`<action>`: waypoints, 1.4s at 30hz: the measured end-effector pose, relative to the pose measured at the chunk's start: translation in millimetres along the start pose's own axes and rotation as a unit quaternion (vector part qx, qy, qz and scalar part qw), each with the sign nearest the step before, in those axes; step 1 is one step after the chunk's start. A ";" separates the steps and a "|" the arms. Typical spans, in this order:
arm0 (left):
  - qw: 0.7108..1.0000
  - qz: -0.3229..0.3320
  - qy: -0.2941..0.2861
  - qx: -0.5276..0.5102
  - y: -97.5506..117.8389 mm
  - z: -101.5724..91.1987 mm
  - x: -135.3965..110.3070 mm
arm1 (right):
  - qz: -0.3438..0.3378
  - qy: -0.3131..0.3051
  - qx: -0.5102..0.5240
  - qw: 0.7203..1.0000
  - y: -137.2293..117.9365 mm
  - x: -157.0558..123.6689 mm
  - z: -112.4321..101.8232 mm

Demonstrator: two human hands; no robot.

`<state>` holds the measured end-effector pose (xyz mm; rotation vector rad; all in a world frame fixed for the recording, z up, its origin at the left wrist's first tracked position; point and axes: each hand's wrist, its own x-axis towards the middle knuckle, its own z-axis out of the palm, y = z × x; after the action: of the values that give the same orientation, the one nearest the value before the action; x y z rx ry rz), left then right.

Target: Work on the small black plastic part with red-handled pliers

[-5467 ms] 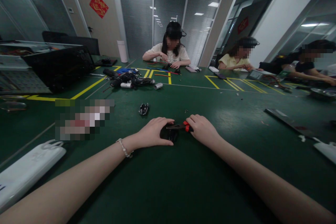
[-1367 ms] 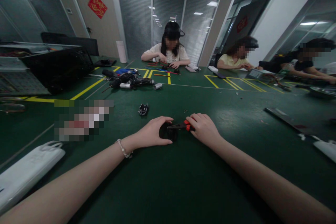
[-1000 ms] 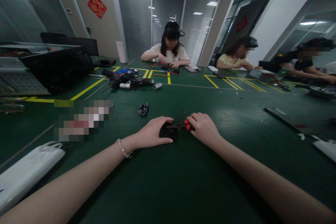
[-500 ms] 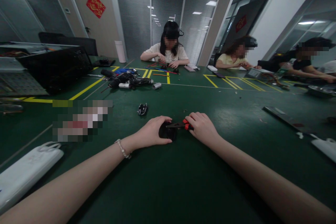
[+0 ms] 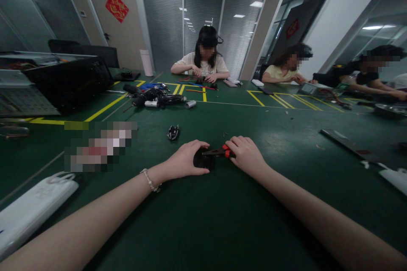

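My left hand (image 5: 184, 161) is curled over a small black part (image 5: 204, 162) that rests on the green table (image 5: 203, 216), pinning it down. My right hand (image 5: 247, 155) is closed round the red handles of a pair of pliers (image 5: 219, 151). The pliers' dark jaws point left and reach onto the top of the black part. Both forearms lie on the table toward me, and a bead bracelet circles my left wrist.
A small black piece (image 5: 173, 132) lies just beyond my left hand. Further back is a heap of black tools and cylinders (image 5: 155, 97). A white flat device (image 5: 32, 207) sits at the near left, a dark strip (image 5: 348, 144) at the right. Three people work across the table.
Nothing has visibly changed apart from a slight shift of the camera; both hands keep their hold on the black part and the pliers.
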<state>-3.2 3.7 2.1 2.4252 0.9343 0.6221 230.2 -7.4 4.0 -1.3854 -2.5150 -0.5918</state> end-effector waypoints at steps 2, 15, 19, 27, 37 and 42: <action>1.000 -0.004 0.000 -0.002 0.6 -0.4 0.1 | 0.001 -0.001 0.000 1.000 -0.2 0.3 -0.5; 1.000 0.001 -0.006 0.029 0.7 -0.4 0.1 | -0.003 -0.004 0.000 1.000 -0.7 0.3 -1.0; 0.999 -0.001 -0.008 0.033 0.5 -0.7 0.6 | -0.004 -0.002 0.000 1.000 -1.0 0.9 -1.1; 0.999 0.003 -0.006 0.040 0.4 -0.3 0.5 | -0.005 0.002 0.002 1.000 0.2 0.0 1.3; 0.999 -0.003 -0.011 0.041 -0.5 -0.6 -0.2 | -0.004 0.004 0.007 1.000 -0.6 0.2 -0.5; 0.999 -0.005 -0.013 0.044 0.2 -1.1 0.0 | -0.006 -0.004 0.006 1.000 -0.3 0.5 -0.2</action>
<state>-3.7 3.9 3.2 2.4987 0.9822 0.5542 229.6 -7.3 4.4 -1.3713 -2.5302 -0.5744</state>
